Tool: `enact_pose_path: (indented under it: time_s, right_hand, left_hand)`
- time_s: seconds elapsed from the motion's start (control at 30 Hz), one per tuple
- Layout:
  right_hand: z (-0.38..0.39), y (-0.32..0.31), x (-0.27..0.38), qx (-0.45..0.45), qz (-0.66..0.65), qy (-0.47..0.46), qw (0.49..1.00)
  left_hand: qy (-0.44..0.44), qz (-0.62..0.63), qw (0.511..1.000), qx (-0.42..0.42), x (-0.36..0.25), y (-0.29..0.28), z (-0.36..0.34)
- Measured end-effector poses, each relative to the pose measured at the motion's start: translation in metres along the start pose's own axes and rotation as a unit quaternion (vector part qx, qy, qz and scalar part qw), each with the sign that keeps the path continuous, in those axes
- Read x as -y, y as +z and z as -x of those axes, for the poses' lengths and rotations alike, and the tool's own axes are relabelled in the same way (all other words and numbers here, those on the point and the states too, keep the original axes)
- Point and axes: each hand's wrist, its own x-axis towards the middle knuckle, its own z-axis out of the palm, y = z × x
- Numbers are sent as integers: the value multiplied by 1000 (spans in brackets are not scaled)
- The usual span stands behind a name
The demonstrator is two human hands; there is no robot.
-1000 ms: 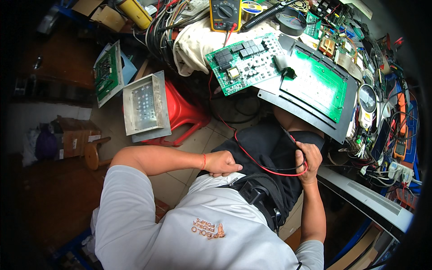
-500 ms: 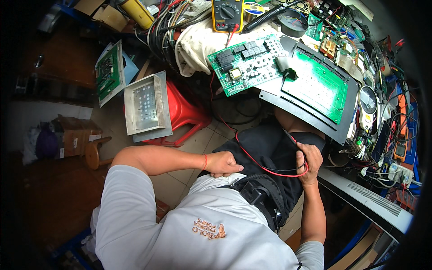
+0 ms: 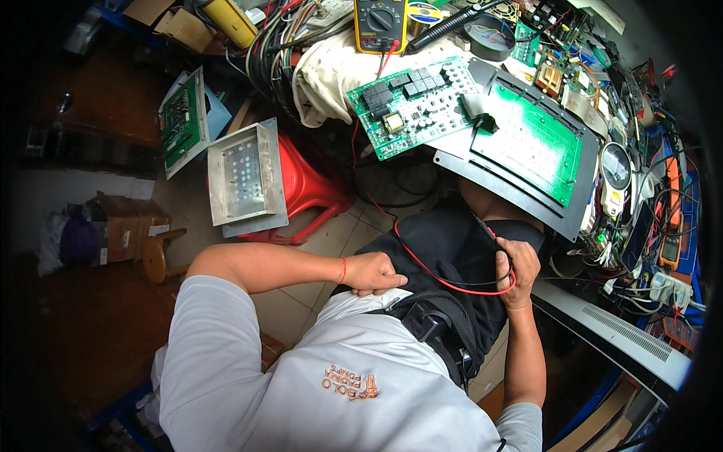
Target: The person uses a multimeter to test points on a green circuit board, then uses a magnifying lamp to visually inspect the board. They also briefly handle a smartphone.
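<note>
Tiled floor point(image 3: 305, 300) down the middle of a seriously messy room, with an electronics heap point(image 3: 561, 38) piled along the top and right. Red plastic stool point(image 3: 309, 188) off to the left. Big black panel point(image 3: 553, 215) up at the right, basically a frame for a bright green board point(image 3: 535, 143). Cardboard box point(image 3: 135, 226) way over left, next to a purple bag point(image 3: 78, 239), insides of both too dark to make out.

Now the shallow metal box point(image 3: 216, 188): parked on the stool, open side toward the camera, with rows of round spots across the bottom inside. Green circuit board point(image 3: 418, 117) just left of the black panel, packed with black blocks and little parts. Yellow-and-grey multimeter point(image 3: 380, 26) above that. Round black dish point(image 3: 491, 52) nearby, thin coloured wires in it.

On to the hands. Left hand point(image 3: 376, 275) curled into a loose fist against the lap, forearm straight across the body. Right hand point(image 3: 520, 267) over the thigh, elbow bent, fingers wrapped around red and black test leads point(image 3: 471, 292), with the red one looping left across the dark shorts. Tiniest bit: red string point(image 3: 344, 270) around the left wrist.
</note>
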Motion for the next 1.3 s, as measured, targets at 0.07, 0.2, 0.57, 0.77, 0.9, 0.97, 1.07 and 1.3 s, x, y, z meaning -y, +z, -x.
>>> enact_pose_path:
  time_s: [0.07,0.2,0.57,0.77,0.9,0.97,1.07,1.3]
  right_hand:
    - [0,0,0,0,-1,2,1000]
    - [0,0,0,-2,-1,-2,1000]
    - [1,0,0,-1,-2,6,1000]
    - [1,0,0,-3,-8,8,1000]
    - [1,0,0,-2,-4,7,1000]
    - [1,0,-1,-2,-7,10,1000]
    - [1,0,-1,0,-7,9,1000]
    - [1,-1,0,0,-4,6,1000]
  left_hand:
    - [-11,5,1000,1,0,0,0]
    - [-4,6,1000,-3,-1,0,0]
    - [-10,11,1000,-6,-5,1,3]
    - [-14,14,1000,-5,-5,1,2]
    - [-8,10,1000,-7,-3,1,2]
    - [-10,16,1000,-5,-2,1,1]
    - [-12,20,1000,-3,-2,1,1]
    - [-12,16,1000,-5,-4,0,2]
